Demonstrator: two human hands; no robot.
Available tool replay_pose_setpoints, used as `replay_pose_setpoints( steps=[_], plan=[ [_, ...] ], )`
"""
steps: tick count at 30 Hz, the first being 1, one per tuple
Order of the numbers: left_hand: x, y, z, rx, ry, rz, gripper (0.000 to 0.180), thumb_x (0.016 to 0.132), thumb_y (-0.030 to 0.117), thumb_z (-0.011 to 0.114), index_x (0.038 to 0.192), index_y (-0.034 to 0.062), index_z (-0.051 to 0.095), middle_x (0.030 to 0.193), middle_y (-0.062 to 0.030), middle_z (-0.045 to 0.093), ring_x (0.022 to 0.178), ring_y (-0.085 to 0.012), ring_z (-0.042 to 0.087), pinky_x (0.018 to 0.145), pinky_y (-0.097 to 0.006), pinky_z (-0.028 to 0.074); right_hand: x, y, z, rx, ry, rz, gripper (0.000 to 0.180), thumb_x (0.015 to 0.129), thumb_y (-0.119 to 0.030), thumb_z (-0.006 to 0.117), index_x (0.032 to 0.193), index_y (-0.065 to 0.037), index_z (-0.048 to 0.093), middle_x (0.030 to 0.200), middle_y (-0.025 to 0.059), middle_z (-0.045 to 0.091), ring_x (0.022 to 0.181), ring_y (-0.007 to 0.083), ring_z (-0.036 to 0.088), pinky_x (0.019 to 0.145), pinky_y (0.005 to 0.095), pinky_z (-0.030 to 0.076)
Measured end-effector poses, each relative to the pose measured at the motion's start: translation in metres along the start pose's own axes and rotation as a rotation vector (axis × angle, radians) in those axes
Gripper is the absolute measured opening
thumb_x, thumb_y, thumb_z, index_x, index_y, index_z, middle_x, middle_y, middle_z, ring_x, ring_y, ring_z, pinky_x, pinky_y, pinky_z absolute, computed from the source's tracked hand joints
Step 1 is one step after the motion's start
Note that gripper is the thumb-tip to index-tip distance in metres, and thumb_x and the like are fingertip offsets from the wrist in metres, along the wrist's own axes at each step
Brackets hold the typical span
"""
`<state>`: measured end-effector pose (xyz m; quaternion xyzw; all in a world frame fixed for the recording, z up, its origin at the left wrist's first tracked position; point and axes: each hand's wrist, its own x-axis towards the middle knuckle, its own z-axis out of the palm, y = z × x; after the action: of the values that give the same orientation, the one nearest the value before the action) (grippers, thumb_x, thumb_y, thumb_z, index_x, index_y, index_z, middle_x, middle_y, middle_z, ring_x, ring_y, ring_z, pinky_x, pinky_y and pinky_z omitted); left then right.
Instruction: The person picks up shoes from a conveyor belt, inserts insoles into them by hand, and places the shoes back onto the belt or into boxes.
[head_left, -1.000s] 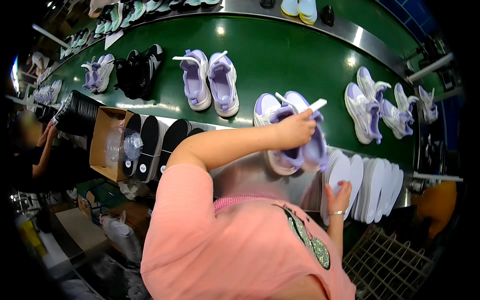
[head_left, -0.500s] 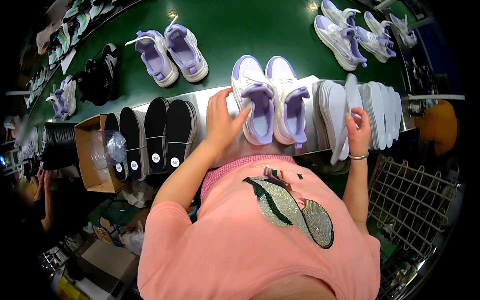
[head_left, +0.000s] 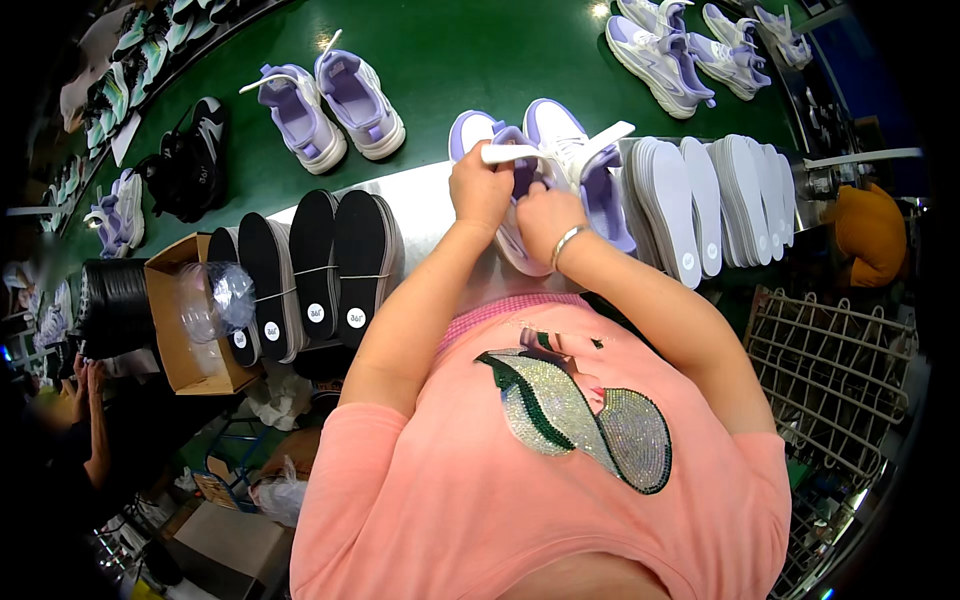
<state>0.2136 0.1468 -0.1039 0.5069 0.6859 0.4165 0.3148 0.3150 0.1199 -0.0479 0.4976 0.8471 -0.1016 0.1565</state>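
A white and lilac sneaker (head_left: 515,250) stands on the metal strip at the table's near edge, toe pointing away. My left hand (head_left: 483,188) is closed on its white tongue at the opening. The bent fingers of my right hand (head_left: 550,220) reach into the same opening, closed; what they hold, if anything, is hidden. The matching sneaker (head_left: 560,125) stands close on the right, its white tongue sticking up and outward. Stacks of white insoles (head_left: 663,205) stand to the right of the pair.
Bundled black insoles (head_left: 360,260) and a cardboard box (head_left: 205,370) with clear plastic stand at left. Farther back on the green table (head_left: 480,50) are a lilac pair (head_left: 350,95), a black shoe (head_left: 195,165) and several sneakers (head_left: 660,65). A wire rack (head_left: 830,380) is at lower right.
My right hand has left the white insoles and moved left to the left-hand sneaker's opening. My left hand has gone from beside that sneaker to its tongue. The right-hand sneaker's tongue now sticks up.
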Motion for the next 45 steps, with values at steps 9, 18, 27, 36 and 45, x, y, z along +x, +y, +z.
replay_pose_setpoints(
  steps=[9,18,27,36,45],
  plan=[
    [-0.005,0.005,-0.007,-0.018,-0.027,-0.076,0.019,0.081,0.022,0.053,0.084,0.0038,0.055,0.073,-0.0130,0.060,0.065,-0.0243,0.058,0.060,-0.032,0.044,-0.059,0.022,-0.005,-0.041,0.182,-0.042,0.017,0.071,-0.019,0.054,0.081,-0.006,0.052,0.092,0.0151,0.051,0.079,0.0272,0.052,0.063,0.0350,0.044],
    [-0.016,-0.006,-0.006,-0.252,-0.208,0.071,0.042,0.061,-0.003,0.049,0.103,-0.0010,0.044,0.094,-0.0139,0.055,0.088,-0.0205,0.055,0.076,-0.029,0.043,-0.028,0.023,0.003,-0.086,0.110,-0.166,0.009,0.067,-0.013,0.054,0.073,-0.006,0.057,0.075,0.0099,0.055,0.073,0.0229,0.056,0.061,0.0327,0.046],
    [-0.032,-0.003,-0.012,-0.320,-0.181,-0.028,0.044,0.061,-0.004,0.050,0.104,0.0002,0.044,0.096,-0.0167,0.055,0.091,-0.0283,0.054,0.078,-0.033,0.043,0.021,0.018,0.026,0.040,-0.104,-0.158,0.015,0.068,-0.013,0.054,0.081,-0.006,0.059,0.085,0.0135,0.059,0.080,0.0266,0.058,0.066,0.0352,0.047],
    [-0.028,-0.003,-0.007,-0.350,-0.182,0.032,0.043,0.060,-0.003,0.050,0.102,-0.0006,0.045,0.096,-0.0172,0.054,0.089,-0.0304,0.054,0.077,-0.034,0.043,0.037,0.018,-0.003,-0.006,-0.431,-0.264,0.035,0.070,-0.016,0.054,0.105,-0.012,0.057,0.103,0.0152,0.056,0.100,0.0261,0.052,0.085,0.0327,0.039],
    [-0.027,-0.011,0.004,-0.305,-0.172,0.109,0.045,0.059,-0.003,0.049,0.104,-0.0011,0.045,0.094,-0.0175,0.054,0.087,-0.0327,0.053,0.075,-0.037,0.042,0.047,0.026,0.044,-0.142,-0.497,-0.165,0.035,0.072,-0.018,0.051,0.106,-0.010,0.055,0.102,0.0131,0.057,0.099,0.0242,0.053,0.088,0.0326,0.036]
  ],
)
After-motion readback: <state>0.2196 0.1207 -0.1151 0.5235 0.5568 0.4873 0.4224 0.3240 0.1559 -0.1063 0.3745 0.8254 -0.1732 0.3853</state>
